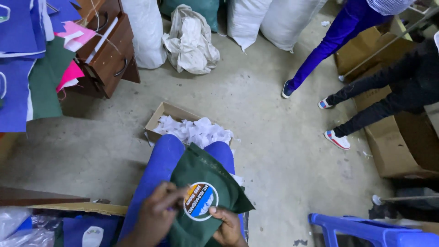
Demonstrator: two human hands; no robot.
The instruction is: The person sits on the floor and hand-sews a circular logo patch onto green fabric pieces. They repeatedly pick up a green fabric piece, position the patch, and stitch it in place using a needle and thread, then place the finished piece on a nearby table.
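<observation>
At the bottom centre of the frame, a green cloth piece [206, 183] lies draped over the person's lap, across blue-trousered knees, with a round patch [200, 201] in white, blue and orange on its near part. The left hand [155, 217] lies on the cloth just left of the patch, its fingers [176, 195] curled down so the tips touch the patch edge; they look closed on something small and purplish, but what it is cannot be told. The right hand [228, 226] grips the cloth from below and right of the patch, thumb on top and the other fingers hidden under the fabric, so it is closed on the cloth. The cloth looks light, thin and limp: it folds to a point at the right and follows the shape of the knees, so it probably sags wherever it is not held. It does not look slippery or fragile. The patch seems stiffer than the fabric, so pinching the cloth close beside the patch, on both sides, should keep that part flat and taut. Just beyond the knees, at mid-frame, a cardboard box [157, 116] on the floor holds white scraps [196, 130]. At upper left, blue, green and pink cloth pieces [27, 68] hang over an edge.
</observation>
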